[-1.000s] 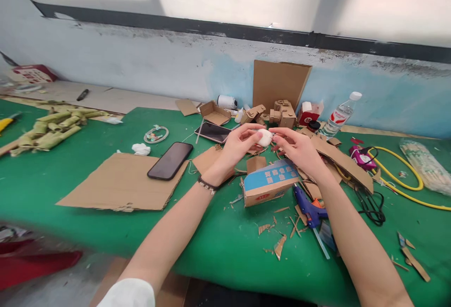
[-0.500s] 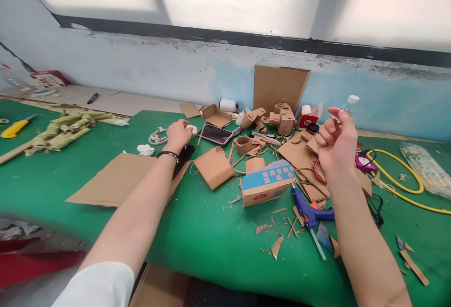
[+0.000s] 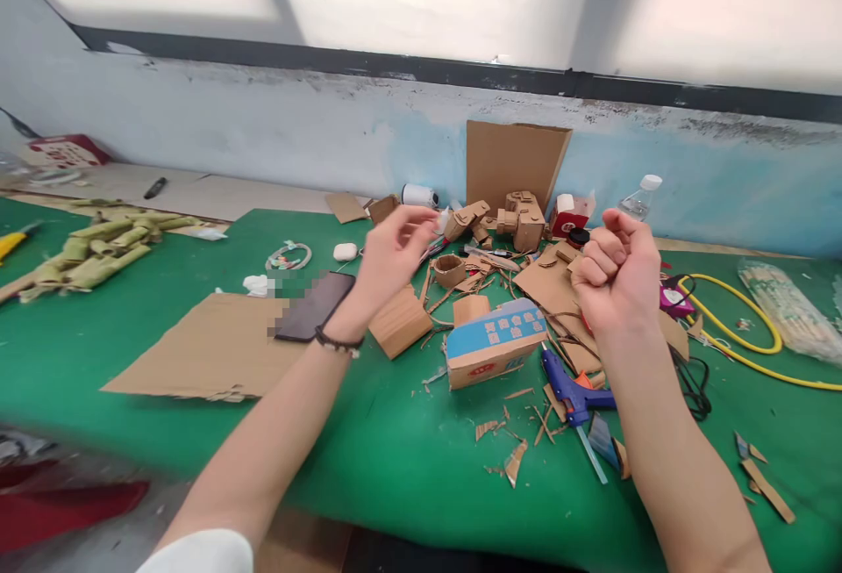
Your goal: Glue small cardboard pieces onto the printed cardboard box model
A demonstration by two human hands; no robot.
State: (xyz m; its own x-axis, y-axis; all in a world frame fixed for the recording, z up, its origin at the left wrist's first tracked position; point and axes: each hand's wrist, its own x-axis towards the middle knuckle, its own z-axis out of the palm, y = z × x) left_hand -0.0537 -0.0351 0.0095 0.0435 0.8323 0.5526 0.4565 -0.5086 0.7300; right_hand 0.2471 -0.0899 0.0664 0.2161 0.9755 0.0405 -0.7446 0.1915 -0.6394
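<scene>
My left hand (image 3: 398, 253) hovers over the cluttered middle of the table, palm turned right, thumb apart from loosely bent fingers; it appears to hold nothing. It partly hides the tablet and an open cardboard tray behind it. Left of it lie a white earbud case (image 3: 345, 252) and a black phone (image 3: 317, 308). My right hand (image 3: 617, 270) is raised above the cardboard scraps, its fingers curled into a loose fist with nothing showing in them. Below it is a blue glue gun (image 3: 571, 390). A blue-topped cardboard box (image 3: 496, 343) stands between my forearms.
A flat cardboard sheet (image 3: 197, 349) and bamboo pieces (image 3: 109, 248) lie to the left. A cardboard camera model (image 3: 523, 222) and a clear bottle (image 3: 639, 200) stand toward the back. A yellow cable (image 3: 756, 292) and a bag of sticks (image 3: 789, 314) are on the right.
My left hand has let go of the white earbud case and moved right, uncovering the case and phone. My right hand's fingers have curled in tighter. The view has shifted slightly.
</scene>
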